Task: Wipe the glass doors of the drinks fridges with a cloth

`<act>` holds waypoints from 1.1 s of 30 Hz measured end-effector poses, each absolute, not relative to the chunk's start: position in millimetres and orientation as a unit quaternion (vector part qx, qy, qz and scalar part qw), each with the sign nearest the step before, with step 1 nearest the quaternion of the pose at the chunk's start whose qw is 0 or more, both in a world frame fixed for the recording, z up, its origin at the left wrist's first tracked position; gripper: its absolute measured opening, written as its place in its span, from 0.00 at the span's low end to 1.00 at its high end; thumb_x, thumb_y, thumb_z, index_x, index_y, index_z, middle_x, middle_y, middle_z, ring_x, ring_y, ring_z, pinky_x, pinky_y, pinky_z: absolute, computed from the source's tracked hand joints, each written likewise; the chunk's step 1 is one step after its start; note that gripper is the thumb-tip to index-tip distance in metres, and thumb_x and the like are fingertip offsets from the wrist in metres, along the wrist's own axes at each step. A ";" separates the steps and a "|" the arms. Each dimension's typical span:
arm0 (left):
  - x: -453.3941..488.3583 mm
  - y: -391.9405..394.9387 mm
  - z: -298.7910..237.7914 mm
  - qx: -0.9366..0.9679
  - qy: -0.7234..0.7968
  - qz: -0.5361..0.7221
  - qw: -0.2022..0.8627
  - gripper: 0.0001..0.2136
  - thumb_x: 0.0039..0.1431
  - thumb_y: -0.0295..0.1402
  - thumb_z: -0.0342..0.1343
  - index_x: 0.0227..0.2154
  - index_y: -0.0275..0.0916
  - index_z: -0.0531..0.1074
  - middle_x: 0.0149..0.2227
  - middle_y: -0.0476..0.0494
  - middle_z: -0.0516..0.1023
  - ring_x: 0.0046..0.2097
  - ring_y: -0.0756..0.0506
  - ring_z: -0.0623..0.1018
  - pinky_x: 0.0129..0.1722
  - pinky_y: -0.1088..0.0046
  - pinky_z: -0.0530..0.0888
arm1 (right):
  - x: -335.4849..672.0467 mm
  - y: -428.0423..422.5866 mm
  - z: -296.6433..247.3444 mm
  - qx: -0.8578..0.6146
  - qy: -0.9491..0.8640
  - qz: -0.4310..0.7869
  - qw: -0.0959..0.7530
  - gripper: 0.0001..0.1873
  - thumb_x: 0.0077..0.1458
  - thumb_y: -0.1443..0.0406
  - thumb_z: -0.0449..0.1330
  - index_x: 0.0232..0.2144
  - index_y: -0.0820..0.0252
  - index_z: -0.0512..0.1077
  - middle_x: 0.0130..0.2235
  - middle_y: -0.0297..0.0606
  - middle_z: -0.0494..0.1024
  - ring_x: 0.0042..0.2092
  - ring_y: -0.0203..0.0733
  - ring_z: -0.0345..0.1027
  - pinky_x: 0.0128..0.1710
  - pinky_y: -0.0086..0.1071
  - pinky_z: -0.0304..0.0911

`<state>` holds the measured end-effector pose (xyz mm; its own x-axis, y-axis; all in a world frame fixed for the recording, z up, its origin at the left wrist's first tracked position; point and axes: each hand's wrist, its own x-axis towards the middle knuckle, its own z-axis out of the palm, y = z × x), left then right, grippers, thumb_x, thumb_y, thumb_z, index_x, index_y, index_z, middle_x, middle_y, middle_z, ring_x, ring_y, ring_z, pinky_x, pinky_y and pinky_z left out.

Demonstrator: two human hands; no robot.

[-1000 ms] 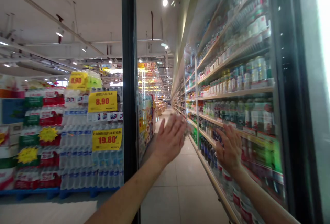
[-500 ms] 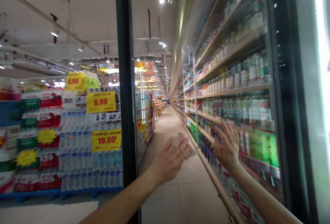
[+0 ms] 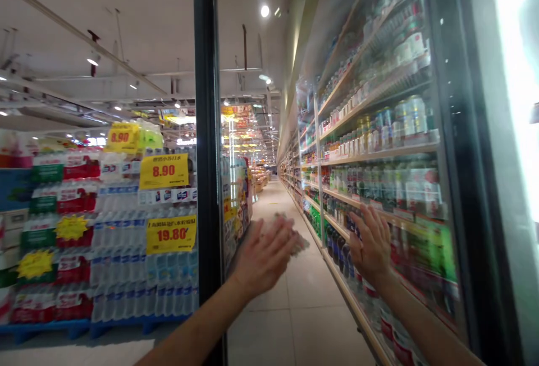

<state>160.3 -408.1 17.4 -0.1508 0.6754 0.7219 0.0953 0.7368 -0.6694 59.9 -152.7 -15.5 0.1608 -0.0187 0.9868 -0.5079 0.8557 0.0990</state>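
In front of me is a glass door with a black frame (image 3: 206, 147); the aisle shows through its pane. My left hand (image 3: 266, 254) lies flat over a crumpled greyish cloth (image 3: 300, 244) at the pane, and the cloth's edges stick out past the fingers. To its right, my right hand (image 3: 372, 242) is raised with fingers spread and holds nothing. It appears to rest on or close to the glass; exact contact is hard to tell.
Behind the pane on the right run shelves (image 3: 381, 150) of bottles and cans. At left, packs of bottled water (image 3: 122, 268) stand stacked on a blue pallet (image 3: 80, 328) with yellow price signs (image 3: 164, 171). A bright light strip (image 3: 516, 74) edges the right side.
My left hand has slid left with the cloth across the pane. My right hand stays nearly in place, slightly lower in view. The door frame's right side has shifted a little leftward.
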 end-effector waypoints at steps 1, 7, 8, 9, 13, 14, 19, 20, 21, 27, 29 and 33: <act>159.7 -409.8 23.6 -0.222 -0.725 0.211 0.617 0.21 0.58 0.36 0.49 0.54 0.42 0.63 0.61 0.43 0.60 0.65 0.42 0.50 0.63 0.55 0.45 | 60.0 -152.8 -15.5 0.210 -0.626 0.169 0.732 0.26 0.54 0.68 0.51 0.56 0.55 0.60 0.60 0.44 0.61 0.62 0.50 0.52 0.60 0.48 0.49; 156.8 -397.7 12.6 -0.301 -0.708 0.281 0.573 0.21 0.58 0.35 0.48 0.54 0.40 0.63 0.63 0.46 0.55 0.65 0.41 0.49 0.63 0.59 0.46 | 59.6 -152.6 -14.9 0.213 -0.619 0.156 0.739 0.24 0.54 0.68 0.51 0.54 0.58 0.62 0.59 0.46 0.62 0.62 0.50 0.52 0.60 0.47 0.49; 155.8 -394.6 9.7 -0.324 -0.704 0.301 0.555 0.21 0.58 0.36 0.48 0.55 0.40 0.63 0.64 0.47 0.54 0.65 0.42 0.50 0.63 0.60 0.46 | 59.2 -152.4 -15.0 0.215 -0.619 0.154 0.740 0.24 0.54 0.68 0.51 0.54 0.58 0.62 0.59 0.46 0.62 0.62 0.50 0.52 0.60 0.47 0.49; 154.7 -392.6 10.1 -0.333 -0.702 0.309 0.549 0.21 0.59 0.36 0.47 0.55 0.40 0.63 0.64 0.47 0.54 0.65 0.42 0.50 0.63 0.61 0.46 | 58.8 -152.1 -15.1 0.217 -0.619 0.155 0.739 0.24 0.54 0.68 0.51 0.54 0.57 0.62 0.59 0.46 0.62 0.62 0.50 0.52 0.60 0.47 0.49; 152.4 -397.9 37.5 -0.236 -0.706 0.230 0.627 0.20 0.59 0.33 0.47 0.54 0.39 0.63 0.62 0.44 0.59 0.65 0.42 0.51 0.63 0.60 0.49 | 58.6 -152.1 -15.7 0.216 -0.616 0.168 0.739 0.25 0.54 0.68 0.52 0.55 0.56 0.62 0.60 0.45 0.62 0.62 0.50 0.52 0.60 0.48 0.49; 153.2 -401.6 42.9 -0.203 -0.709 0.204 0.644 0.20 0.59 0.33 0.48 0.55 0.38 0.63 0.62 0.42 0.59 0.65 0.42 0.50 0.62 0.59 0.50 | 58.9 -152.4 -15.7 0.214 -0.617 0.168 0.738 0.25 0.54 0.68 0.52 0.55 0.56 0.61 0.60 0.45 0.62 0.62 0.50 0.52 0.60 0.48 0.49; 163.3 -420.0 26.1 -0.280 -0.717 0.259 0.584 0.20 0.58 0.33 0.48 0.54 0.40 0.63 0.61 0.46 0.60 0.65 0.44 0.49 0.64 0.62 0.46 | 61.1 -153.5 -15.0 0.211 -0.623 0.166 0.735 0.25 0.54 0.68 0.51 0.55 0.57 0.61 0.60 0.45 0.61 0.62 0.50 0.52 0.60 0.48 0.49; 165.4 -423.4 22.0 -0.307 -0.713 0.277 0.566 0.19 0.58 0.34 0.48 0.54 0.42 0.64 0.61 0.48 0.60 0.65 0.45 0.49 0.64 0.62 0.45 | 61.2 -153.5 -14.9 0.211 -0.624 0.166 0.734 0.25 0.54 0.68 0.51 0.55 0.57 0.62 0.60 0.45 0.61 0.62 0.50 0.52 0.60 0.47 0.49; 167.1 -426.4 20.5 -0.312 -0.713 0.280 0.563 0.19 0.58 0.34 0.49 0.54 0.42 0.64 0.61 0.49 0.60 0.65 0.45 0.49 0.64 0.63 0.44 | 61.3 -153.4 -14.8 0.212 -0.625 0.166 0.733 0.24 0.54 0.68 0.51 0.55 0.57 0.62 0.60 0.45 0.61 0.62 0.50 0.52 0.60 0.47 0.49; 167.8 -424.6 22.1 -0.166 -0.725 0.171 0.646 0.20 0.57 0.31 0.48 0.53 0.37 0.64 0.60 0.38 0.61 0.65 0.41 0.50 0.63 0.59 0.49 | 60.5 -153.2 -14.8 0.211 -0.620 0.171 0.736 0.26 0.54 0.68 0.51 0.56 0.55 0.61 0.60 0.43 0.61 0.62 0.50 0.52 0.60 0.48 0.49; 165.1 -417.6 10.4 -0.243 -0.717 0.217 0.616 0.19 0.58 0.32 0.47 0.52 0.39 0.65 0.61 0.43 0.61 0.65 0.42 0.49 0.63 0.59 0.47 | 60.2 -153.2 -14.6 0.214 -0.619 0.165 0.738 0.26 0.54 0.68 0.51 0.56 0.55 0.60 0.60 0.44 0.61 0.62 0.50 0.52 0.60 0.48 0.48; 159.6 -409.2 8.9 -0.279 -0.716 0.238 0.594 0.19 0.57 0.34 0.49 0.52 0.42 0.65 0.61 0.48 0.60 0.65 0.44 0.50 0.64 0.60 0.44 | 59.7 -152.6 -14.5 0.218 -0.620 0.160 0.736 0.25 0.54 0.68 0.51 0.55 0.56 0.61 0.60 0.45 0.62 0.62 0.50 0.52 0.59 0.48 0.49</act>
<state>159.6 -409.2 8.9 -0.1390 0.6822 0.7178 0.1159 0.7311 -0.6724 59.7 -152.6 -14.5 0.1786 -0.0344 0.9833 -0.5064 0.8537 0.1218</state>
